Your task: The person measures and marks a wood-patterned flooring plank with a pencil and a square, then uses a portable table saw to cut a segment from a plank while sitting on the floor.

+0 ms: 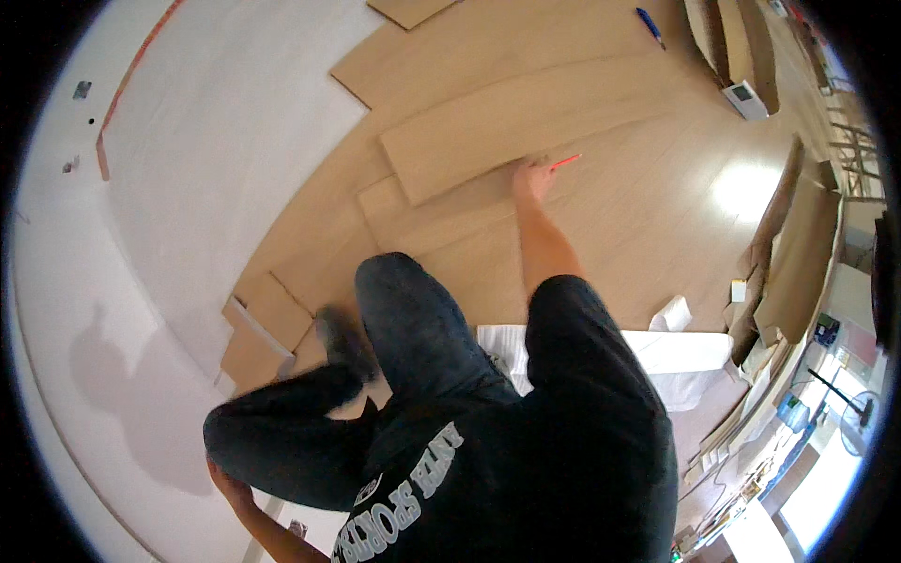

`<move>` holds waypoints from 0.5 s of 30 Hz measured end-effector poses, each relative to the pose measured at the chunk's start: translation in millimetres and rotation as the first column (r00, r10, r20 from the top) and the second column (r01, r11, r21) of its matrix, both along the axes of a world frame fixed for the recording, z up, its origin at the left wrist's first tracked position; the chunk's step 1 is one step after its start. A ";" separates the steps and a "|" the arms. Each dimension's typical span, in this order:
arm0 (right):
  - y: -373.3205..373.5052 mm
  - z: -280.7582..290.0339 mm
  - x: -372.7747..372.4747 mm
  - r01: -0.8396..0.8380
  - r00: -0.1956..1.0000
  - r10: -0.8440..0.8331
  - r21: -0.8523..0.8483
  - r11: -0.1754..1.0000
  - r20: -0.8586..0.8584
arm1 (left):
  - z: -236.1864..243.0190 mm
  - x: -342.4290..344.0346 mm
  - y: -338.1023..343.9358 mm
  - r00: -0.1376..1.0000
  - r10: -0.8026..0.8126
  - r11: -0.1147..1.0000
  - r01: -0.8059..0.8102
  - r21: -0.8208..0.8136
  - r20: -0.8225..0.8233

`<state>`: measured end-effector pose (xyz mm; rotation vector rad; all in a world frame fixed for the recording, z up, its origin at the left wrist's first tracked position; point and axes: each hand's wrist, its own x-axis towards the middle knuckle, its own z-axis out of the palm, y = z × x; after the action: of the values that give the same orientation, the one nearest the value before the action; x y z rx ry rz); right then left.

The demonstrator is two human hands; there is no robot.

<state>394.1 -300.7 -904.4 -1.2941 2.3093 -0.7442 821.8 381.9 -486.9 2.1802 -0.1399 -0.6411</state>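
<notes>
My right hand (533, 178) reaches forward to the long edge of a loose wood-look floor plank (469, 150). A thin red pencil or pen (567, 161) sticks out of its closed fingers to the right. The plank lies askew over other wood-look flooring (610, 225) and a shorter piece (377, 205) near its left end. Low on the left, my left hand (228, 483) is against the outer side of my bent left leg, its fingers hidden. My other knee is raised in the middle.
A blue pen or knife (649, 28) lies on the boards at top right. A white device with a small screen (746, 100) leans by torn cardboard (798, 253). White sheeting (680, 349) lies right of me; a pale floor (216, 122) spreads left; a fan (856, 418) stands far right.
</notes>
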 end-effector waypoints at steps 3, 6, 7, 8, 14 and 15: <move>29.0 17.4 -19.4 -0.202 0.979 0.203 0.061 0.977 -0.003 | -42.9 54.8 -85.5 0.966 -0.004 0.957 -0.071 -0.282 -0.258; 49.7 -1.1 -54.8 -0.388 0.921 0.387 0.084 0.918 0.032 | -151.4 139.2 -165.9 0.930 -0.110 0.991 0.075 -0.113 -0.350; 61.9 2.9 -65.2 -0.359 0.932 0.363 0.123 0.925 -0.010 | -173.0 120.2 -227.0 0.882 -0.104 0.995 0.095 -0.043 -0.460; 73.7 8.8 -63.5 -0.338 0.937 0.347 0.153 0.929 -0.031 | -194.8 115.8 -269.1 0.841 -0.190 0.980 0.196 -0.042 -0.507; 125.3 16.6 -111.3 -0.225 0.974 0.219 0.214 0.951 0.049 | -341.1 65.6 -507.5 0.419 -0.693 0.608 0.777 -0.163 -0.587; 129.9 28.7 -114.0 -0.156 0.986 0.141 0.183 0.971 0.094 | -362.8 58.8 -530.9 0.399 -0.716 0.595 0.778 -0.201 -0.573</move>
<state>280.1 -170.7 -875.7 -1.3083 2.1342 -0.5032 880.6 -148.9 -849.8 1.7814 -0.8068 -1.8877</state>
